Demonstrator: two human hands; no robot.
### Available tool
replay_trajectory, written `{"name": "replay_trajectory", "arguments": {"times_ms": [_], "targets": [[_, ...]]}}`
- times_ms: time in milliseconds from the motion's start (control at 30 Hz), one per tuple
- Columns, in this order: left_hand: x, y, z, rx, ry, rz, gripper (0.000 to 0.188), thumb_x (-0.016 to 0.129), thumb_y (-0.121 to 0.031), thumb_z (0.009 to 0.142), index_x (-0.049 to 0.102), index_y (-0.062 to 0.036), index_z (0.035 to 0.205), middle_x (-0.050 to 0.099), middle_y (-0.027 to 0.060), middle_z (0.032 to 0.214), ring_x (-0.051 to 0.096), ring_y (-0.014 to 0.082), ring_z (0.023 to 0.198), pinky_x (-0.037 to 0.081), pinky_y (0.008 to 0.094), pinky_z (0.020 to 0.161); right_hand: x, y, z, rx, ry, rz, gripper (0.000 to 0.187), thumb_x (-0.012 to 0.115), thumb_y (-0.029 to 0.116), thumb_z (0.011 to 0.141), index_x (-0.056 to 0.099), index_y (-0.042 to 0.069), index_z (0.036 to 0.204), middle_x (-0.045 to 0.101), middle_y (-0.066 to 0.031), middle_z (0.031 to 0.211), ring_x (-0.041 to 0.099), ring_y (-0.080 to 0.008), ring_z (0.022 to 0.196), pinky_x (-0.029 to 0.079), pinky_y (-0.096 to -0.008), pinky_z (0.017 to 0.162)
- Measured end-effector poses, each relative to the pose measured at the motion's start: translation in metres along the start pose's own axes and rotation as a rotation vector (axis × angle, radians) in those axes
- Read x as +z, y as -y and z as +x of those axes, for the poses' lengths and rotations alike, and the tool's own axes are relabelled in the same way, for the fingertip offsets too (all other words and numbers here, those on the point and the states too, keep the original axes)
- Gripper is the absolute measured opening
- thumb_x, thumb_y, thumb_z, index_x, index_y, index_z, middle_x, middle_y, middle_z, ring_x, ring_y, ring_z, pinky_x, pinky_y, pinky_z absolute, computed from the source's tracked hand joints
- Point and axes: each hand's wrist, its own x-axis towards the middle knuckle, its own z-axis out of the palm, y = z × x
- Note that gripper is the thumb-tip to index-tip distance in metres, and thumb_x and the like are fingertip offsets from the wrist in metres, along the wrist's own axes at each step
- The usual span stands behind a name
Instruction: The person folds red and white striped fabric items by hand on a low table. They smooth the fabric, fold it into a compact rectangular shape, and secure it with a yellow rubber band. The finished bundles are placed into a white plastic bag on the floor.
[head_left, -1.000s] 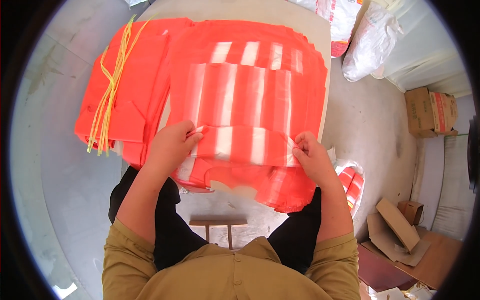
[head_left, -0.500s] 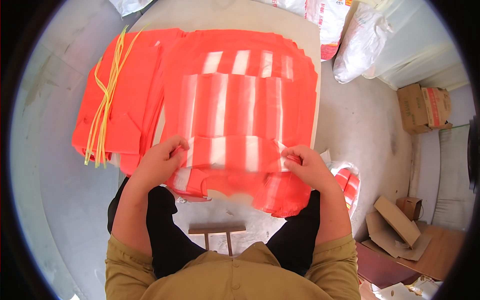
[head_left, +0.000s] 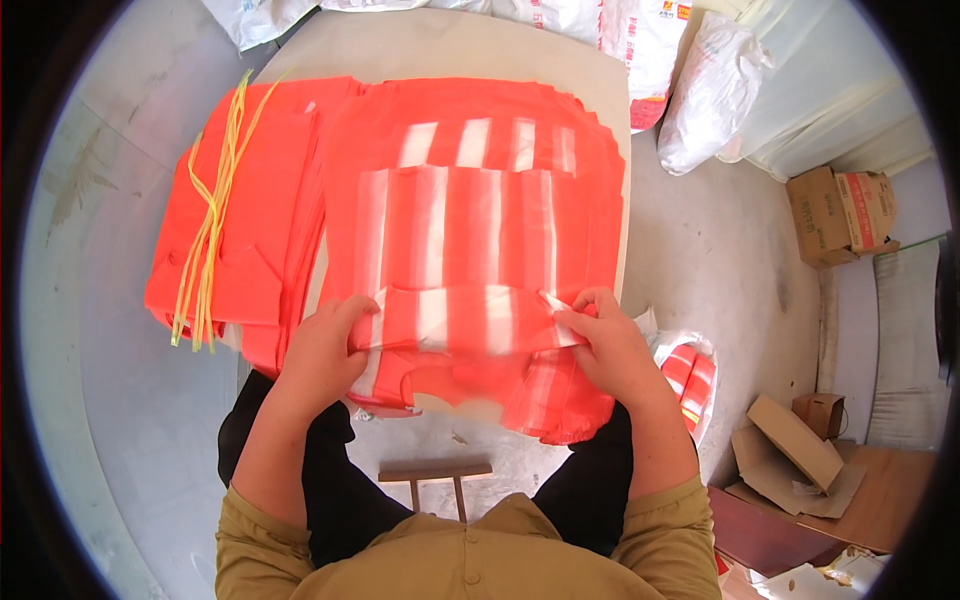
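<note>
Grasping both ends of a folded band, the fingers of the left hand (head_left: 332,348) and right hand (head_left: 612,348) pinch a thin, red-and-white striped plastic sheet (head_left: 463,225) toward the near side of the beige tabletop (head_left: 470,45). The near part looks folded over; the far part lies spread, apparently not yet folded.

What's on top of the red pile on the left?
Long yellow strips lie across the red pile, loosely bunched. The part right underneath them is covered, so it can't be seen.
</note>
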Motion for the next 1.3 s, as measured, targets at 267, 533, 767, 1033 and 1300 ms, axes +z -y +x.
{"name": "replay_trajectory", "arguments": {"times_ms": [267,533,767,1033,1300], "targets": [[0.000,0.003,0.002,0.111,-0.124,0.024,0.035,0.065,0.008,0.075,0.067,-0.0027,0.109,0.063,0.0153,0.118,0.065,0.0368,0.107,0.054,0.0407,0.090,-0.003,-0.014,0.002,-0.109,-0.144,-0.070,0.032,0.071,-0.005,0.084,0.075,0.008,0.112,0.062,-0.0082,0.119,0.064,-0.0301,0.104,0.054,-0.0403,0.087],[-0.006,0.020,0.006,0.126,-0.154,-0.368,0.017,0.062,0.002,0.089,0.066,-0.0011,0.104,0.065,0.0054,0.113,0.060,0.0186,0.101,0.048,0.0303,0.092,-0.012,-0.036,0.007,-0.025,-0.113,0.449,0.018,0.067,0.000,0.092,0.072,0.003,0.109,0.070,-0.0071,0.103,0.065,-0.0218,0.097,0.052,-0.0349,0.089],[0.010,0.022,0.025,-0.205,-0.120,-0.658,0.011,0.054,-0.012,0.106,0.056,-0.0019,0.105,0.060,0.0000,0.095,0.053,0.0068,0.092,0.045,0.0242,0.082,0.003,-0.038,0.028,0.389,-0.175,0.550,0.019,0.067,0.020,0.099,0.066,0.003,0.108,0.065,-0.0046,0.089,0.060,-0.0114,0.085,0.050,-0.0291,0.080],[0.025,0.024,0.040,-0.197,-0.261,-0.431,0.015,0.054,-0.017,0.108,0.056,-0.0027,0.111,0.065,0.0118,0.097,0.062,0.0210,0.092,0.050,0.0337,0.084,0.038,-0.058,0.052,0.332,-0.346,0.498,0.026,0.065,0.023,0.100,0.063,0.004,0.118,0.071,-0.0101,0.091,0.065,-0.0159,0.080,0.052,-0.0328,0.074],[0.032,0.034,0.043,-0.196,-0.311,-0.348,0.018,0.057,-0.018,0.106,0.056,-0.0019,0.113,0.068,0.0173,0.100,0.067,0.0291,0.094,0.052,0.0377,0.084,0.032,-0.047,0.060,0.315,-0.339,0.453,0.025,0.062,0.016,0.104,0.056,0.003,0.125,0.070,-0.0045,0.091,0.062,-0.0086,0.081,0.050,-0.0268,0.073]]}}
